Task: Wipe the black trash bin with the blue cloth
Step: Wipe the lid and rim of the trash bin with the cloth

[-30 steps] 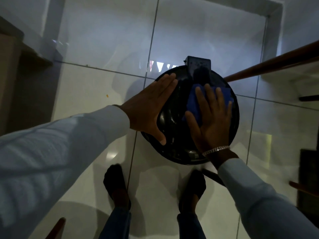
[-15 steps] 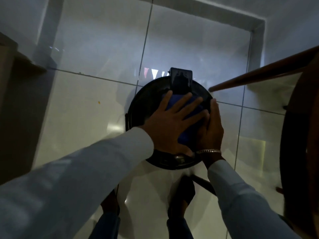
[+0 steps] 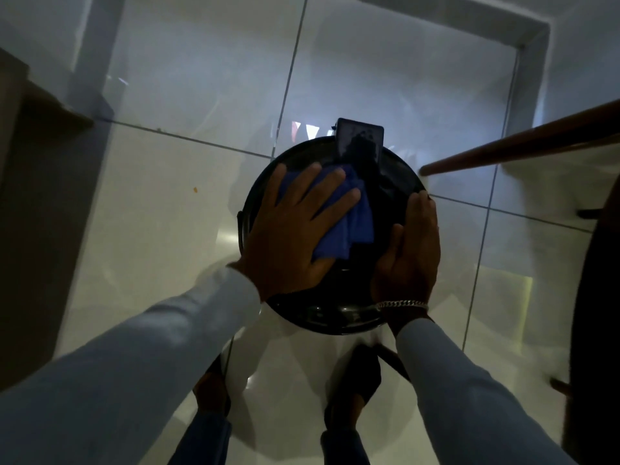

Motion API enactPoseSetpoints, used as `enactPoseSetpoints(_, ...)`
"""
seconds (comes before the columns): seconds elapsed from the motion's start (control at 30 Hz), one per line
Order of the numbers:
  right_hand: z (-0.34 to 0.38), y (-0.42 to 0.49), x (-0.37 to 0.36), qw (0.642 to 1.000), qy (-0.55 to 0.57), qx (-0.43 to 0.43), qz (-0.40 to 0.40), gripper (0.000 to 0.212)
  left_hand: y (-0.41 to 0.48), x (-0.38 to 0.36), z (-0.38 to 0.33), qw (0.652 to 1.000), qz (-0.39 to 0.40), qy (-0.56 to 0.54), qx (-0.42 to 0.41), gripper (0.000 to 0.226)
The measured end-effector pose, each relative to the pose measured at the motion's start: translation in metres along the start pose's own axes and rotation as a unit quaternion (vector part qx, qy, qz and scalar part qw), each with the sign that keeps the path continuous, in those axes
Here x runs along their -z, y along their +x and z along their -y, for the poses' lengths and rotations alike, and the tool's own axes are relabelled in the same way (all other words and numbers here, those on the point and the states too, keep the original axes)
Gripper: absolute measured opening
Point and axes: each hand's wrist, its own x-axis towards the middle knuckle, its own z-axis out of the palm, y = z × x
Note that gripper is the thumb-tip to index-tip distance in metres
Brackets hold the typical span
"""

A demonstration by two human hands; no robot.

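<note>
The black trash bin (image 3: 335,317) stands on the tiled floor below me, and I look down on its round glossy lid. The blue cloth (image 3: 355,226) lies crumpled on the lid's middle and far left part. My left hand (image 3: 295,236) presses flat on the cloth with its fingers spread. My right hand (image 3: 409,253) rests on the lid's right edge, fingers together and curled over the rim, apart from the cloth. A black rectangular hinge plate (image 3: 360,139) sticks out at the bin's far side.
My two feet (image 3: 355,380) stand just behind the bin. A wooden rail (image 3: 520,146) slants in from the right, close to the bin's far right rim. A dark round furniture edge (image 3: 597,297) fills the right side. Brown furniture (image 3: 20,196) lines the left.
The cloth went from under my right hand to under my left hand. My left hand has since slid it leftward across the lid, and my right hand has moved out to the right rim.
</note>
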Motion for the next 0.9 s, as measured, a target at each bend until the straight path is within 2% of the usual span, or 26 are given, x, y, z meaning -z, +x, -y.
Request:
enactPoseSetpoints(0.1,-0.002,0.0,0.0,1.0,-0.003,0.005,-0.004,0.048,-0.017,0.0,0.002,0.997,0.015,0.025,-0.067,0.065)
enactPoseSetpoints(0.17,-0.001,0.001,-0.001,1.0,-0.003,0.005,-0.003,0.048,-0.008,0.005,0.011,0.998,0.011,0.016,-0.052,0.067)
enactPoseSetpoints(0.23,0.0,0.001,-0.001,1.0,-0.001,0.004,0.002,0.049,0.01,0.01,0.015,0.999,-0.017,-0.036,0.02,0.069)
enactPoseSetpoints(0.3,0.001,0.001,0.0,1.0,0.0,0.003,0.007,0.049,0.026,0.014,0.016,0.985,-0.062,-0.125,0.099,0.065)
enactPoseSetpoints(0.4,0.0,0.002,0.0,1.0,-0.005,0.003,0.011,0.049,0.024,0.01,0.012,0.96,-0.127,-0.203,0.147,0.057)
enactPoseSetpoints(0.53,0.002,0.001,-0.001,1.0,-0.011,0.001,0.011,0.048,-0.022,-0.008,0.0,0.956,-0.165,-0.19,0.149,0.06)
enactPoseSetpoints(0.6,0.002,0.001,-0.002,1.0,-0.016,0.003,0.006,0.048,-0.045,-0.02,-0.008,0.949,-0.183,-0.19,0.175,0.059)
enactPoseSetpoints(0.7,-0.001,0.001,-0.005,1.0,-0.026,0.009,-0.005,0.047,-0.064,-0.038,-0.036,0.929,-0.208,-0.176,0.251,0.06)
enactPoseSetpoints(0.83,-0.002,0.0,-0.006,0.999,-0.027,0.008,-0.016,0.047,-0.058,-0.051,-0.082,0.879,-0.223,-0.156,0.392,0.063)
enactPoseSetpoints(0.9,-0.002,0.0,-0.006,0.999,-0.027,0.01,-0.017,0.047,-0.052,-0.055,-0.101,0.858,-0.223,-0.149,0.438,0.067)
